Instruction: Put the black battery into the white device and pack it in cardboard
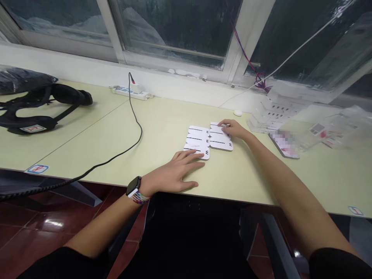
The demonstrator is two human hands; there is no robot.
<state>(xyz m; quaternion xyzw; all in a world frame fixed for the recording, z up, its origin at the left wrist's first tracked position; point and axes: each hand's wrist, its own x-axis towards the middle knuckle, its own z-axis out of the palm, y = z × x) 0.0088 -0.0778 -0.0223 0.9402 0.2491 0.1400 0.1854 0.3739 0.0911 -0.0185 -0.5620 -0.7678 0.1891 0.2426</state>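
Note:
Several white cards with rounded corners lie on the table in two columns side by side. Each visible card has a black line and a "W"-like mark near its right end. My left hand rests flat with fingers spread, its fingertips over the lowest card of the left column. At the top of the right column, my right hand has its fingers bent onto a white card and covers part of it. Lower in that column another white card shows its face uncovered.
White stacked boxes, a partly blurred pack and clear plastic bags stand right. A white mouse-like object lies behind my right hand. A black cable crosses the table from a power strip; a black headset lies left.

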